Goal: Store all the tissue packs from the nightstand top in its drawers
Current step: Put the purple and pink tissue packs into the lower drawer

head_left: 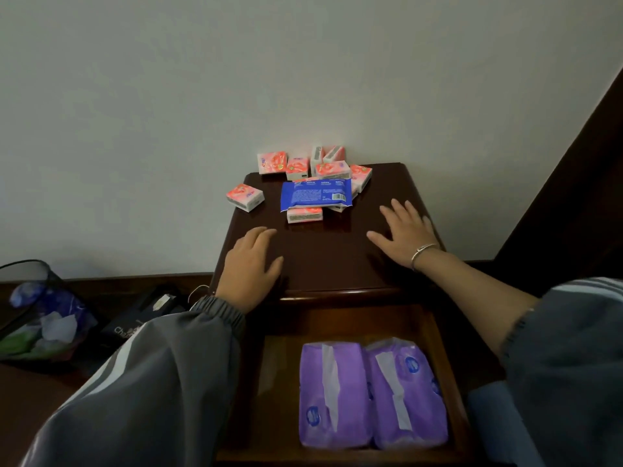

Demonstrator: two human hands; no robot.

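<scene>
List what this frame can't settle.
Head view only:
- Pink tissue packs: exact count unclear, since the blue pack lies over some.
- Blue pack print: too small to read.
- Open drawer: left side hidden by the left sleeve.
- Lower drawers: hidden beneath the open drawer.
- Waste bin: cut off by the left edge.

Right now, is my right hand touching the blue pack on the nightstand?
Apart. The head view shows a strip of bare nightstand wood between the right hand and the blue pack.
</scene>
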